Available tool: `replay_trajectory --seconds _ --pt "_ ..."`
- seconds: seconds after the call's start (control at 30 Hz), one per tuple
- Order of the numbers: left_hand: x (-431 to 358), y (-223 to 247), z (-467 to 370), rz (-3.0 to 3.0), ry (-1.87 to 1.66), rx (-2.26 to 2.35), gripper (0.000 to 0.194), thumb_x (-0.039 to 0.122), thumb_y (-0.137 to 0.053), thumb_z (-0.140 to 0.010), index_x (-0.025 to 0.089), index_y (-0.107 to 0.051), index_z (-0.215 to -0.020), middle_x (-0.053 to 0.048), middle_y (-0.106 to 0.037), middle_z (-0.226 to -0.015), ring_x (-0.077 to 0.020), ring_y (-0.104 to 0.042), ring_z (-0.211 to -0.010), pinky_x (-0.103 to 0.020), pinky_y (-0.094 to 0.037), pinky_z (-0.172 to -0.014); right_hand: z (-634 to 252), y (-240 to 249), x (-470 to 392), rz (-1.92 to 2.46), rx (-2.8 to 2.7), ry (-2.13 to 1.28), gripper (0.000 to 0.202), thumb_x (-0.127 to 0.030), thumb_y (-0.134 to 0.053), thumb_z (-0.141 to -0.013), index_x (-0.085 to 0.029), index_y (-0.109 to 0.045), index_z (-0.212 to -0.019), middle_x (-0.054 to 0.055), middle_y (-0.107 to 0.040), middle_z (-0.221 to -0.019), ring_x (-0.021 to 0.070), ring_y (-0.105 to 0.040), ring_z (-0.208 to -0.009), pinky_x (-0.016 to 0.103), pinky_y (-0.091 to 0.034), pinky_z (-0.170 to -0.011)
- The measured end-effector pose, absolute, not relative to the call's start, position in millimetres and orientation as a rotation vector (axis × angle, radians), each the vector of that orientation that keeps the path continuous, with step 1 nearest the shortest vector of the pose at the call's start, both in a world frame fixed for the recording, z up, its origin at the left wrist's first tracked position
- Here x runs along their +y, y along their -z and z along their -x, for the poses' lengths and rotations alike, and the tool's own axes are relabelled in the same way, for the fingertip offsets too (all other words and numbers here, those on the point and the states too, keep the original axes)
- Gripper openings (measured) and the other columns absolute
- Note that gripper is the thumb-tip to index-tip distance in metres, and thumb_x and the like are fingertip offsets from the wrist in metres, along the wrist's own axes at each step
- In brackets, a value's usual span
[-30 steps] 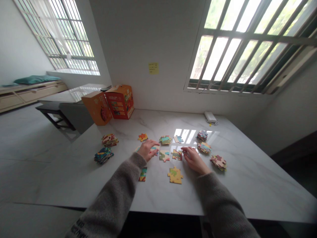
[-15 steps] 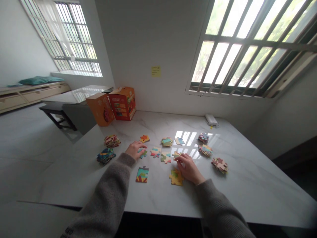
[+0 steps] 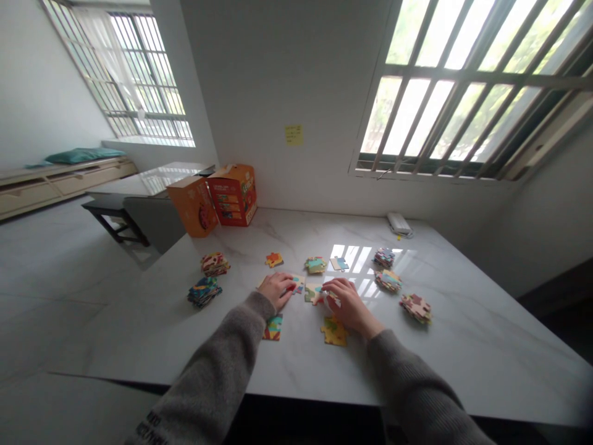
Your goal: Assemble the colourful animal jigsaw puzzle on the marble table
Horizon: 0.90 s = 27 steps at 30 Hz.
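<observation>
My left hand (image 3: 277,289) lies over a row of jigsaw pieces, its curved fingers on a cream, red and blue puzzle piece (image 3: 299,285) and covering part of it. Just right of that, with a narrow gap between, is a cream and green puzzle piece (image 3: 313,293). My right hand (image 3: 348,303) bends its fingers over the right end of the row, gripping a puzzle piece mostly hidden beneath them. Below my left wrist lies a teal and red puzzle piece (image 3: 273,328), partly covered. A yellow puzzle piece (image 3: 334,332) sits below my right hand.
Behind the row are an orange piece (image 3: 274,259), a small teal stack (image 3: 315,265) and a pale blue piece (image 3: 340,264). Piece stacks flank them, left (image 3: 204,292) and right (image 3: 416,308). Orange boxes (image 3: 234,196) and a white power strip (image 3: 399,225) stand farther back.
My left hand has moved right, from the green-blue piece onto the row beside the red and blue piece. My right hand has shifted slightly left relative to the pieces. The view has turned slightly.
</observation>
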<state>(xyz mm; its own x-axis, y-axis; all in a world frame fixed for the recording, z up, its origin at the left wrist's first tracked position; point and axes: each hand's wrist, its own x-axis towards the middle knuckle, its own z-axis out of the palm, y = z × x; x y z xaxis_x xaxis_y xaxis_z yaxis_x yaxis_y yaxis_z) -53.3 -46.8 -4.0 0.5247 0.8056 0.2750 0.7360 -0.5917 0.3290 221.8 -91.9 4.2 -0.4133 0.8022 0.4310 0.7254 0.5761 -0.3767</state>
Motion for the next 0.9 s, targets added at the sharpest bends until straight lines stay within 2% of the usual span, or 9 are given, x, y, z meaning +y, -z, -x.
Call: replay_trajectory --seconds 0.17,0.5,0.67,0.77,0.9 --pt "-44 5 56 -2.586 -0.615 1.338 0.027 0.020 -0.060 -0.088 0.026 -0.073 -0.111 -0.006 -0.066 -0.124 -0.0252 -0.058 -0.117 -0.041 -0.046 -0.101 -211 -15 -81 1.183 -2.373 -0.205 0.035 -0.018 -0.066 -0.081 -0.026 -0.063 -0.114 0.008 -0.062 -0.124 0.0264 -0.048 -0.122 0.045 -0.037 -0.105" --pt "-33 8 67 -2.461 -0.692 1.406 0.033 0.008 -0.053 -0.085 0.022 -0.072 -0.108 -0.005 -0.072 -0.115 -0.0236 -0.061 -0.111 -0.040 -0.046 -0.098 -211 -21 -80 1.273 -2.493 -0.184 0.042 -0.015 -0.068 -0.070 -0.022 -0.061 -0.111 0.008 -0.062 -0.108 0.0272 -0.049 -0.108 0.042 -0.039 -0.097" --pt "-42 6 57 -2.518 -0.584 1.318 0.027 0.016 -0.055 -0.089 0.023 -0.073 -0.108 -0.005 -0.071 -0.119 -0.0244 -0.060 -0.113 -0.041 -0.043 -0.099 -211 -29 -94 1.251 -2.522 -0.088 0.045 -0.015 -0.068 -0.068 -0.021 -0.059 -0.113 0.009 -0.061 -0.109 0.0271 -0.050 -0.102 0.040 -0.040 -0.095" --pt "-49 1 49 -2.546 -0.642 1.294 0.026 0.025 -0.058 -0.089 0.024 -0.070 -0.112 -0.006 -0.068 -0.122 -0.0256 -0.058 -0.115 -0.042 -0.041 -0.100 -204 -34 -101 1.212 -2.536 -0.054 0.045 -0.017 -0.069 -0.070 -0.020 -0.059 -0.114 0.010 -0.060 -0.110 0.0276 -0.050 -0.102 0.040 -0.039 -0.095" --pt "-58 -7 49 -2.555 -0.697 1.141 0.040 0.035 -0.073 -0.076 0.024 -0.064 -0.113 -0.006 -0.067 -0.119 -0.0262 -0.056 -0.115 -0.039 -0.041 -0.099 -185 -37 -101 1.156 -2.594 -0.024 0.050 -0.025 -0.074 -0.070 -0.020 -0.057 -0.118 0.010 -0.060 -0.110 0.0280 -0.050 -0.101 0.040 -0.038 -0.093"
